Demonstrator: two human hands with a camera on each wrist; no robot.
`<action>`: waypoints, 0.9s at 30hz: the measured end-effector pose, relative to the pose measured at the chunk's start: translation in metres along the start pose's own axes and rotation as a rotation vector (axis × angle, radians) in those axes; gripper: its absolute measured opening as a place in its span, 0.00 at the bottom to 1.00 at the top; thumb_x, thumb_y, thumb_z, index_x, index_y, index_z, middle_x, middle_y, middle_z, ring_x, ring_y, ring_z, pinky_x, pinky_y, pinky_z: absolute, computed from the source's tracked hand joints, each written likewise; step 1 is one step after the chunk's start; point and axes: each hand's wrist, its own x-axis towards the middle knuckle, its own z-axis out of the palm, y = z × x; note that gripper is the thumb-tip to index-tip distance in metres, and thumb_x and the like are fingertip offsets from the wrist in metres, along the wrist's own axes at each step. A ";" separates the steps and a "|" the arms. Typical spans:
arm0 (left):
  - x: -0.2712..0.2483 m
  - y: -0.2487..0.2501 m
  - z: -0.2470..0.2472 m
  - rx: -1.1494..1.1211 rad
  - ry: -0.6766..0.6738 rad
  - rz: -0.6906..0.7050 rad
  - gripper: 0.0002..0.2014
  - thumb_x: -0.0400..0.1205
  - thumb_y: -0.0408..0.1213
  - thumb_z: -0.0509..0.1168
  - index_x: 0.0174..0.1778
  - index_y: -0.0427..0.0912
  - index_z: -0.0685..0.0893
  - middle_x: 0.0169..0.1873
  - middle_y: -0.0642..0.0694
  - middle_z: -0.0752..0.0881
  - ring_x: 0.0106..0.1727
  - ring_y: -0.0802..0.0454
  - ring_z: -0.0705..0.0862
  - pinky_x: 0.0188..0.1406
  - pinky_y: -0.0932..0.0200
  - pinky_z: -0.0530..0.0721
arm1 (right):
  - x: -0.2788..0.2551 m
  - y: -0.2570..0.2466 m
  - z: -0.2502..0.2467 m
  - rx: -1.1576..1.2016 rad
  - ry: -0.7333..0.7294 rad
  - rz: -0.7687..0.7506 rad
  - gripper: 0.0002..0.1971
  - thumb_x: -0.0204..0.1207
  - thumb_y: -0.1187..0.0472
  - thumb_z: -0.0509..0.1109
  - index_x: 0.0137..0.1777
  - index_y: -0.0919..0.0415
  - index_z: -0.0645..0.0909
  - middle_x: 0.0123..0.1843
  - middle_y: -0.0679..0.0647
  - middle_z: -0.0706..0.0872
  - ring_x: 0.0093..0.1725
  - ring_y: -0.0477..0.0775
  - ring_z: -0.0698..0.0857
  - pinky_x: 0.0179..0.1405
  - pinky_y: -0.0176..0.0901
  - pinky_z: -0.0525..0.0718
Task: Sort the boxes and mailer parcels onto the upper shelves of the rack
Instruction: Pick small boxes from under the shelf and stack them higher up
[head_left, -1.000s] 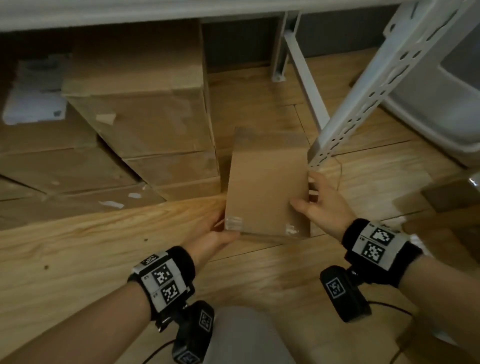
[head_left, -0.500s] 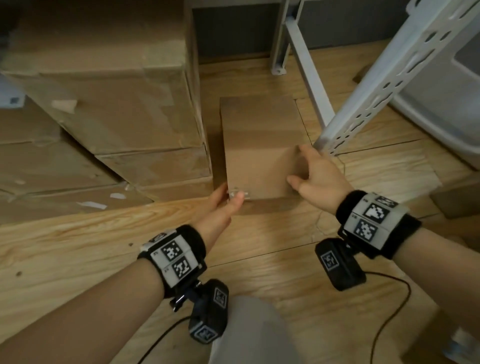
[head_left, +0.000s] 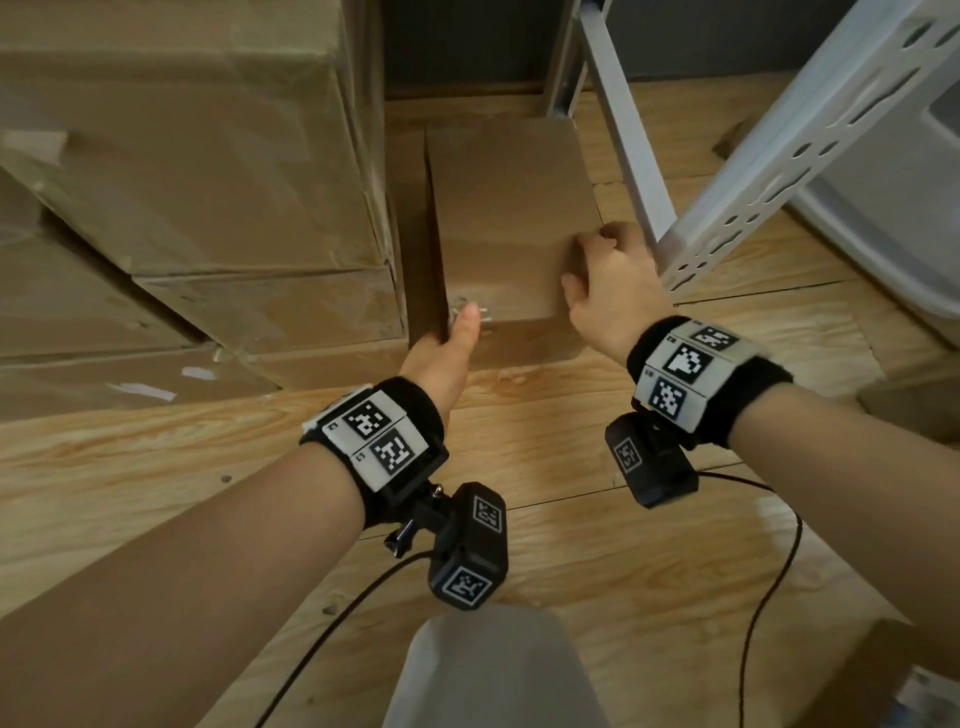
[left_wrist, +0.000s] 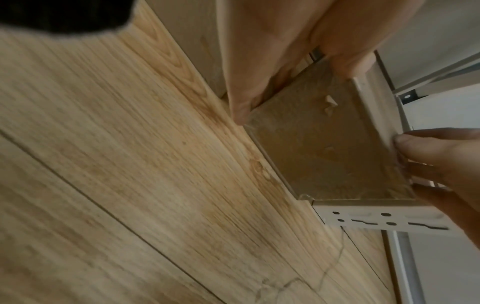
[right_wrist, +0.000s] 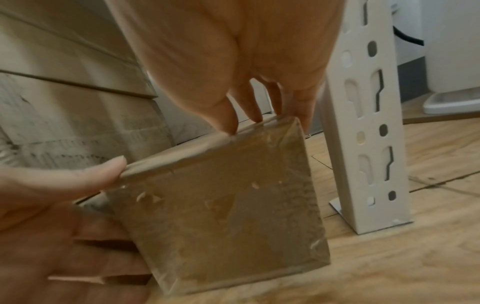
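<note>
Leftmost stands a stack of large cartons (head_left: 197, 171), with the small box (head_left: 511, 228) just beside it on the wooden floor (head_left: 571, 545), close against the white rack upright (head_left: 769, 171) on its other side. The step in hand looks like seating this box low in the gap (though the task names the upper shelves). Doing it well probably means keeping it square and away from the upright's foot. The left hand (head_left: 449, 345) grips the box's near left corner, thumb on top, fingers down the side. The right hand (head_left: 608, 291) clasps the near right edge, fingers curled over it, thumb on the box's front face.
</note>
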 end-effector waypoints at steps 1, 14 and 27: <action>0.002 -0.001 0.001 0.004 0.018 -0.029 0.43 0.76 0.69 0.59 0.80 0.42 0.64 0.76 0.42 0.70 0.76 0.41 0.70 0.77 0.39 0.68 | -0.002 0.000 0.002 -0.024 0.022 -0.009 0.20 0.81 0.57 0.63 0.70 0.63 0.75 0.74 0.64 0.68 0.72 0.67 0.69 0.77 0.58 0.65; -0.057 0.021 -0.025 0.147 -0.019 -0.299 0.28 0.81 0.47 0.68 0.76 0.43 0.71 0.73 0.44 0.74 0.70 0.46 0.75 0.56 0.54 0.78 | -0.047 -0.024 -0.050 -0.287 -0.282 -0.117 0.23 0.81 0.53 0.63 0.73 0.60 0.71 0.71 0.62 0.70 0.72 0.65 0.69 0.70 0.58 0.72; -0.298 0.130 -0.121 1.068 -0.251 -0.074 0.21 0.84 0.41 0.64 0.73 0.42 0.75 0.71 0.43 0.78 0.65 0.45 0.80 0.62 0.58 0.75 | -0.186 -0.095 -0.256 -0.343 -0.634 -0.364 0.24 0.78 0.62 0.63 0.75 0.60 0.68 0.72 0.60 0.71 0.70 0.63 0.71 0.65 0.55 0.75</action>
